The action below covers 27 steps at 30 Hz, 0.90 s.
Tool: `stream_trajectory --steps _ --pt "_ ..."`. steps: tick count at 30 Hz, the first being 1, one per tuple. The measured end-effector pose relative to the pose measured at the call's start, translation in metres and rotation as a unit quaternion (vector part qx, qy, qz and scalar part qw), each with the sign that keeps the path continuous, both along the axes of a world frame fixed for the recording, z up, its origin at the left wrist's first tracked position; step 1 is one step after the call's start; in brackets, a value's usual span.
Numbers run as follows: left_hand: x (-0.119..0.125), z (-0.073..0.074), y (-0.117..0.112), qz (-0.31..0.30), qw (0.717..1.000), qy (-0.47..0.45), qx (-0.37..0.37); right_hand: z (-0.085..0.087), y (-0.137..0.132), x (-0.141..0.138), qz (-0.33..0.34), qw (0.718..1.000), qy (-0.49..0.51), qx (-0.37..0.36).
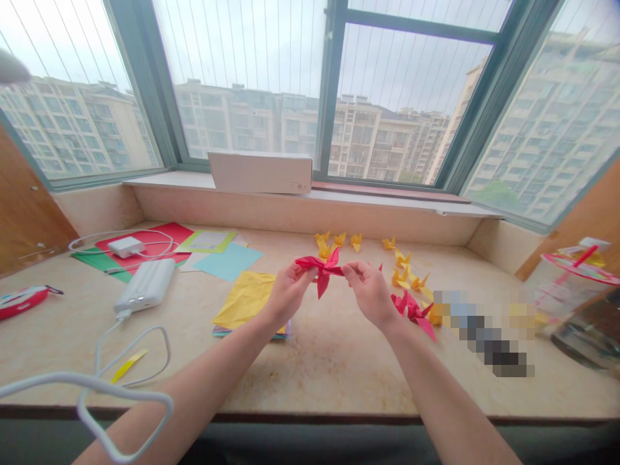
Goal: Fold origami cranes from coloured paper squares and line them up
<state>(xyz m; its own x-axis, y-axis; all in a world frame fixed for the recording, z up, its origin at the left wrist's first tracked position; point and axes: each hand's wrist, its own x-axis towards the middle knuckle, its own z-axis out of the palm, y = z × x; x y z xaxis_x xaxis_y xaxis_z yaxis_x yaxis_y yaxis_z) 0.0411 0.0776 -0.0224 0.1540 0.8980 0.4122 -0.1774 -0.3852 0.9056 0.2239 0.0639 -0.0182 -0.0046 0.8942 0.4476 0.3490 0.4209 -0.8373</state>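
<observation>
Both hands hold a red origami flower up over the middle of the counter, its pointed petals spread apart. My left hand pinches it at the left side. On the right, my right hand has thumb and fingertips closed on the end of a petal. Beneath and left of my left hand lies a stack of yellow paper, with other colours at its bottom edge. Another red folded-paper piece rests beside my right wrist, partly hidden by it. Small yellow paper cranes stand in a curved line behind my hands.
At left are a white power bank with a looping cable, a white charger, coloured sheets, a yellow strip and a red item. A white box leans on the window; a plastic cup stands right.
</observation>
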Motion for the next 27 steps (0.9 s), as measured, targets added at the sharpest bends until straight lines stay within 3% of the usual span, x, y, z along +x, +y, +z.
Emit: stream_trajectory --steps 5,13,17,20,24,27 --pt "0.002 -0.002 0.0 0.027 0.999 0.025 0.01 0.003 -0.002 -0.001 0.004 0.999 0.045 0.004" --pt "-0.003 -0.006 0.003 0.034 0.998 0.052 0.002 0.005 -0.01 -0.006 0.139 0.984 0.114 -0.004" --pt "-0.001 -0.006 -0.001 -0.033 0.997 0.07 -0.016 0.002 -0.007 -0.005 0.074 0.994 0.049 0.057" --pt "0.001 -0.006 -0.006 -0.106 0.99 0.087 -0.028 -0.001 0.0 -0.001 0.02 0.998 0.021 0.062" --pt "0.003 -0.004 -0.013 -0.151 0.984 0.089 -0.035 -0.007 0.006 0.001 0.07 0.995 0.073 -0.003" --pt "0.004 -0.001 -0.017 -0.172 0.981 0.077 -0.053 -0.01 0.005 -0.003 0.043 0.996 0.079 -0.005"
